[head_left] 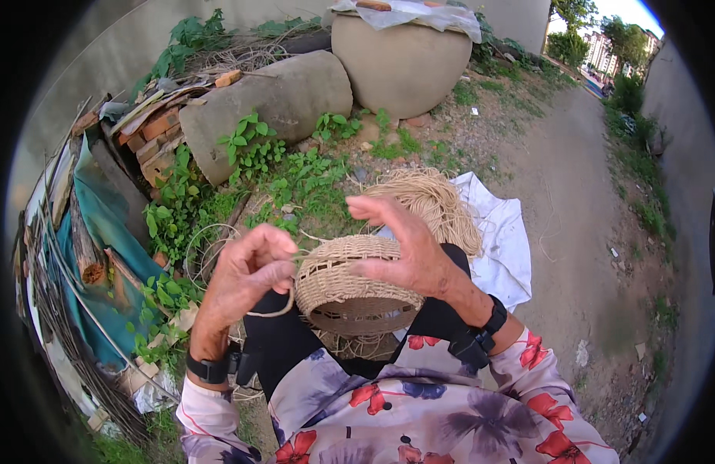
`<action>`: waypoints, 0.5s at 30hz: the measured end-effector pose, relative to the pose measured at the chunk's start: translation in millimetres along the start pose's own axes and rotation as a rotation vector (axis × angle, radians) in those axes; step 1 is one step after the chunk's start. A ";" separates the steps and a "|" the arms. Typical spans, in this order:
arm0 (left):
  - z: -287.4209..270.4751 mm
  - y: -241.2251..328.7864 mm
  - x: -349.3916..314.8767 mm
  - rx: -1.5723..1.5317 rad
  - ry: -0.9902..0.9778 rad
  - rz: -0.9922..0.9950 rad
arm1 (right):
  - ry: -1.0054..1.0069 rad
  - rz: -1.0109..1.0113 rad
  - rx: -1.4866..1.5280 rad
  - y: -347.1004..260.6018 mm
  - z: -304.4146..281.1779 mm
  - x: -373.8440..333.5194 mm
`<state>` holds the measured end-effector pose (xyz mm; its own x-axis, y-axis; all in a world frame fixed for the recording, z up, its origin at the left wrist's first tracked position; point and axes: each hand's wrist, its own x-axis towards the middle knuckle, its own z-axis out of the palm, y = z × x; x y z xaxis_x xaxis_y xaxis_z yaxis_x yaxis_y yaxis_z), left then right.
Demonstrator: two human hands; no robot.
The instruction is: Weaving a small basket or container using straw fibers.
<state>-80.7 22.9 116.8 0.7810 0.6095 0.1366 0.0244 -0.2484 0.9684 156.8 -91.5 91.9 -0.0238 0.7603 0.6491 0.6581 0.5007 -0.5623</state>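
Note:
A round woven basket [334,282] of pale straw-coloured cord rests between my knees, tipped so that its hollow side faces me. Rows of gaps run through its weave. At its left side, my left hand [249,271] is closed in a pinch on a thin cord strand [282,311], part of which loops down beside the basket. My right hand [410,251] is at the basket's right side with fingers and thumb spread. Its thumb lies across the front of the weave; whether it presses on it I cannot tell.
Beyond my knees, a heap of loose cord [431,197] lies on a white cloth [506,243]. Green weeds [303,178], a concrete pipe [272,100] and a large covered pot [400,66] stand farther off. Sticks and teal sheeting [98,224] are on the left; a dirt path [566,185] runs right.

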 end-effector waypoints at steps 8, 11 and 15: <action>48.4 -16.0 20.8 -0.328 0.051 0.199 | 0.039 0.335 0.738 -10.0 43.6 -31.7; 52.7 -33.7 24.4 -0.417 0.070 0.126 | 0.165 0.386 0.534 -2.4 35.4 -43.1; 44.2 -64.3 26.4 -0.258 0.260 -0.016 | 0.131 0.367 0.133 21.1 22.4 -38.2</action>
<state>-34.1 21.7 48.9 0.5960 0.7911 0.1376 -0.1492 -0.0592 0.9870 154.7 -100.7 43.7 0.2961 0.8434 0.4483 0.5021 0.2618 -0.8242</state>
